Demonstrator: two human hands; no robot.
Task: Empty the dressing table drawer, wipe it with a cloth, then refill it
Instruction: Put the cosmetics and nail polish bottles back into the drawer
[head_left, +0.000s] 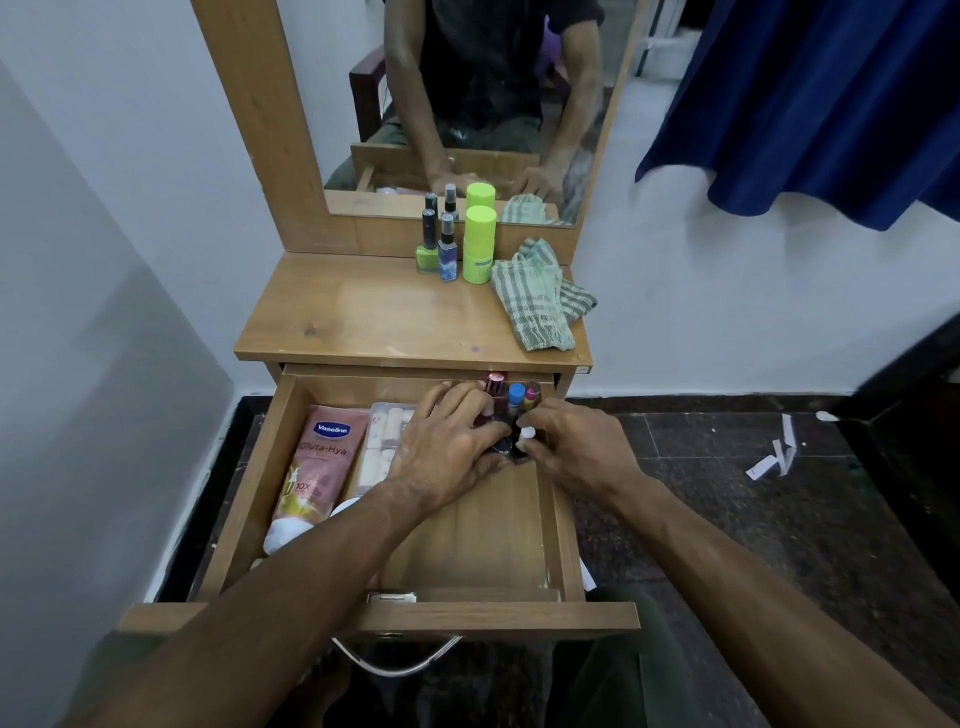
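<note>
Nearest, curved metal handle (396, 661) hangs under the front panel of the pulled-out wooden drawer (498, 621), which sticks out from the wooden dressing table (363, 317). Both forearms reach in from the bottom edge. Left hand (447, 447) and right hand (574, 449) meet at the drawer's back right area, fingers curled round a cluster of small upright cosmetic bottles (511, 410): a pink-capped one, a blue-capped one, a multicoloured one, plus a white cap between the fingertips. Left hand's fingers wrap the cluster from the left, right hand's pinch it from the right; exact bottle count hidden by the fingers. Front right part of the drawer floor shows bare wood. Along the drawer's left side lies a pink Vaseline Gluta-Hya lotion tube (317, 467), white cap toward the camera; just beside it on the right, a clear plastic box of pale beige pieces (384, 441), partly under the left wrist.

Further back, on the tabletop: green-and-white striped cloth (537, 301) crumpled at the right rear corner. Left of it, in a row near the mirror: lime green cylindrical container (479, 244), small blue spray bottle with black top (448, 249), green nail polish bottle with black cap (428, 244). Wood-framed mirror (291, 156) behind reflects the bottles, cloth and the person's arms. Dark blue fabric (810, 104) hangs upper right. White paper scraps (774, 457) on the dark floor at right.
</note>
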